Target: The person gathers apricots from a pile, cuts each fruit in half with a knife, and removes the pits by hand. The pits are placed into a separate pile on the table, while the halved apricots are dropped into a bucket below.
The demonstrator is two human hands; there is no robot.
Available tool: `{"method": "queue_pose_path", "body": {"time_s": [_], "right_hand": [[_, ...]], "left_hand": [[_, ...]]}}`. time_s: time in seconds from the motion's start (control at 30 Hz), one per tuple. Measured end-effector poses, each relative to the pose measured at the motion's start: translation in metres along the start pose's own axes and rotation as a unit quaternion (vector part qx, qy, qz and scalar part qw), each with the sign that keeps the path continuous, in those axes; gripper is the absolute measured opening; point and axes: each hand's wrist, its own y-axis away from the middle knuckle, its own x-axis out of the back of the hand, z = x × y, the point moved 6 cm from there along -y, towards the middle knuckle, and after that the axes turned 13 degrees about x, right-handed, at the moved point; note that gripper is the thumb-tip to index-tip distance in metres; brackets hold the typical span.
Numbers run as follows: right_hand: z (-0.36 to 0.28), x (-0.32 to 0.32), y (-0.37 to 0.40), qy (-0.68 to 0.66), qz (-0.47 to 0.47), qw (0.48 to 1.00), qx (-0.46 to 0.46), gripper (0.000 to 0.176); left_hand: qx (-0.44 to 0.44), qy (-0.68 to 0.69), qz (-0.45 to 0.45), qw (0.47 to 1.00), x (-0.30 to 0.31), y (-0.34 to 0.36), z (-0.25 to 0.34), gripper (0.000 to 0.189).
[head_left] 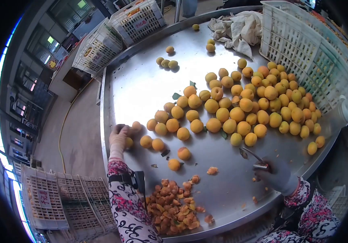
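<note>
At the left edge of the metal table, my left hand [118, 139] has its fingers curled against an apricot [136, 126]. A second apricot [129, 142] lies right beside that hand. My right hand [276, 176], in a pale grey glove, is closed round the handle of a small metal tool [251, 154] with a thin curved shaft and a spoon-like tip. It is over the front right of the table. Between the hands lie two loose apricots [184, 153] and scraps of fruit. A heap of brownish apricot stones [170, 206] sits near my left forearm.
A large spread of apricots [247, 104] covers the table's [137, 89] middle and right. White plastic crates [299, 48] stand at the back right, with a crumpled cloth [239, 30] beside them. A clear plastic jug [336, 117] is at the right edge. More crates [44, 198] stand on the left.
</note>
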Motion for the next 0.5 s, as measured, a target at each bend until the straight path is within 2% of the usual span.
{"method": "queue_pose_path", "body": {"time_s": [0.03,0.1,0.17,0.2,0.23,0.3,0.33,0.37,0.47,0.5], "right_hand": [[-0.001,0.0,-0.001,-0.001,0.0,1.0,0.0,0.016],[0.003,0.0,-0.002,0.002,-0.013,0.999,-0.03,0.017],[0.002,0.003,-0.002,-0.004,-0.009,1.0,-0.025,0.017],[0.002,0.004,-0.003,-0.012,-0.007,1.0,-0.02,0.018],[0.003,0.006,-0.004,-0.01,-0.005,1.0,-0.021,0.018],[0.009,0.006,-0.004,-0.003,-0.01,1.0,-0.03,0.018],[0.012,0.007,-0.005,-0.003,-0.009,0.999,-0.033,0.018],[0.013,0.007,-0.006,-0.006,-0.007,1.0,-0.029,0.018],[0.013,0.009,-0.009,0.013,-0.01,1.0,-0.02,0.019],[0.012,0.01,-0.01,0.033,-0.019,0.999,-0.014,0.019]], "left_hand": [[-0.003,-0.028,-0.026,0.999,-0.009,0.008,0.005,0.037],[-0.036,0.087,-0.03,0.995,-0.014,0.024,0.015,0.045],[0.03,0.14,0.061,0.988,-0.002,0.014,-0.001,0.051],[-0.03,0.153,0.067,0.985,0.003,-0.016,-0.029,0.055],[-0.03,0.155,0.064,0.985,-0.002,-0.02,-0.029,0.055],[0.005,0.248,-0.04,0.968,-0.023,-0.029,-0.032,0.056],[0.069,0.274,-0.096,0.955,-0.043,-0.01,-0.006,0.058],[0.046,0.221,-0.101,0.969,-0.056,-0.009,0.01,0.057],[0.027,0.281,-0.151,0.947,-0.09,-0.007,0.043,0.055],[0.032,0.243,-0.204,0.948,-0.104,-0.008,0.053,0.052]]}}
